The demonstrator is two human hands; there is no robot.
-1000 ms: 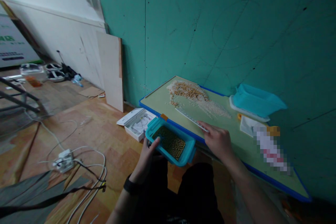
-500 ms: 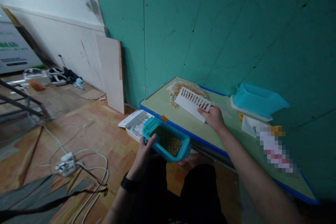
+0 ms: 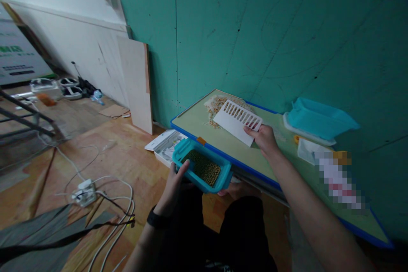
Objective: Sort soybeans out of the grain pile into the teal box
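Observation:
My left hand (image 3: 179,174) grips the near left side of a blue plastic container (image 3: 225,178), thumb over its rim. Inside lie green beans (image 3: 196,159) on the left and yellow soybeans (image 3: 212,174) on the right. The container is held just below the table's front edge. Between the thumb and fingers of my right hand (image 3: 263,136) is a white slotted scraper (image 3: 234,129), tilted over the tabletop. Behind and left of it, a spread of soybeans (image 3: 218,103) mixed with pale grains lies on the table, partly hidden by the scraper.
The green table (image 3: 207,125) has a blue edge and stands against a green wall. To the right are a blue bin (image 3: 321,117) on a white lid and a blurred packet (image 3: 339,182). An opened white box (image 3: 164,148), a power strip (image 3: 84,193) and cables lie on the floor.
The scraper has tilted slightly and shifted a little to the right with my right hand. My left hand keeps the container in nearly the same place. The whole view has shifted slightly.

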